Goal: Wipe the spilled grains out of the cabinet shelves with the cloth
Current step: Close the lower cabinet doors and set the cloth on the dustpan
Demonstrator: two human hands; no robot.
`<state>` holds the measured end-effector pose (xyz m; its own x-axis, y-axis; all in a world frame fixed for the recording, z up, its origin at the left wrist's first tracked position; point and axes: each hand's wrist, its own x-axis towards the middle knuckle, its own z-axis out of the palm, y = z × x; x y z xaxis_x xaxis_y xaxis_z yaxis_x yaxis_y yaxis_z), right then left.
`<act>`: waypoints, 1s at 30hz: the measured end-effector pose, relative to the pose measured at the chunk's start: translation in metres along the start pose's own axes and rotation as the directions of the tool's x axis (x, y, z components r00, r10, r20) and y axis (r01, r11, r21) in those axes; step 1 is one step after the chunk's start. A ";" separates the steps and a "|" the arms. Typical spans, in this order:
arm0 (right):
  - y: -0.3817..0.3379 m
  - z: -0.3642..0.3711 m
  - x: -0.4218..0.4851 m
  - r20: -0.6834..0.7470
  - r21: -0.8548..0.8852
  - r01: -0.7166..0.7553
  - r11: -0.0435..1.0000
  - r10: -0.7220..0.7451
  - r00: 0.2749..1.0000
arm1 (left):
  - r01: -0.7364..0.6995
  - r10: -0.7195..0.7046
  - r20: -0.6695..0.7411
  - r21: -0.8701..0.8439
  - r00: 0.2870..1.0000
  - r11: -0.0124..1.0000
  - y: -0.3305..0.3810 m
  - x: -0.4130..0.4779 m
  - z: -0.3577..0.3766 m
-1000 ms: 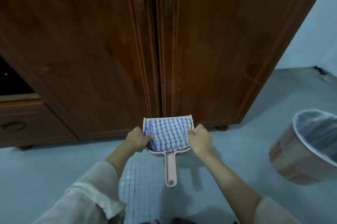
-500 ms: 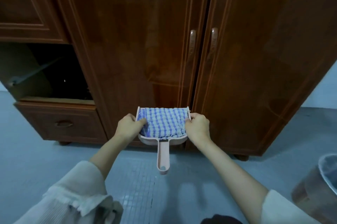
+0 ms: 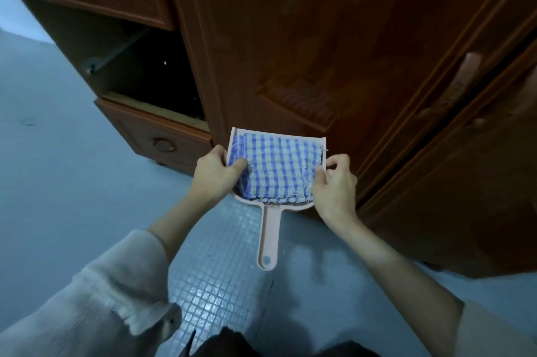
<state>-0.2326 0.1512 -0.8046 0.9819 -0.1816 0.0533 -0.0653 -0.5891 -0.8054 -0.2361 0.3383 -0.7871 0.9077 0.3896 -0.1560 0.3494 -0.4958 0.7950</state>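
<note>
Before the wooden cabinet (image 3: 334, 37), a pink dustpan (image 3: 269, 236) is held with the blue checked cloth (image 3: 280, 170) folded inside it. Left hand (image 3: 213, 178) grips the pan's left wall, thumb on the cloth; right hand (image 3: 334, 191) pinches the right wall.

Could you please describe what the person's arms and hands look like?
The left hand and right hand are bare, with no gloves, rings or watch visible. The left sleeve is cream ribbed knit with a gathered cuff, pushed up the forearm; the right sleeve is similarly pale.
</note>
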 end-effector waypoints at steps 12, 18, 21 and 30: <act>-0.243 -0.101 -0.025 0.148 0.080 0.091 0.993 -0.102 0.984 | 0.129 -0.135 -0.127 -0.052 0.983 0.990 0.148 -0.073 -0.215; -0.365 -0.158 -0.029 0.197 0.123 0.163 0.979 -0.185 0.963 | 0.150 -0.164 -0.244 -0.074 0.956 0.986 0.237 -0.105 -0.313; -0.414 -0.184 -0.017 0.203 0.142 0.196 0.970 -0.222 0.954 | 0.122 -0.134 -0.294 -0.059 0.946 0.991 0.275 -0.104 -0.350; -0.484 -0.230 0.050 0.145 0.046 0.170 0.984 -0.175 0.974 | -0.029 0.023 -0.269 -0.017 0.963 0.999 0.364 -0.054 -0.381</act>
<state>-0.1923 0.2460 -0.2768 0.9934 0.0398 0.1072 0.1106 -0.5747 -0.8108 -0.2470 0.4326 -0.2662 0.8197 0.5722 0.0258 0.3190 -0.4935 0.8091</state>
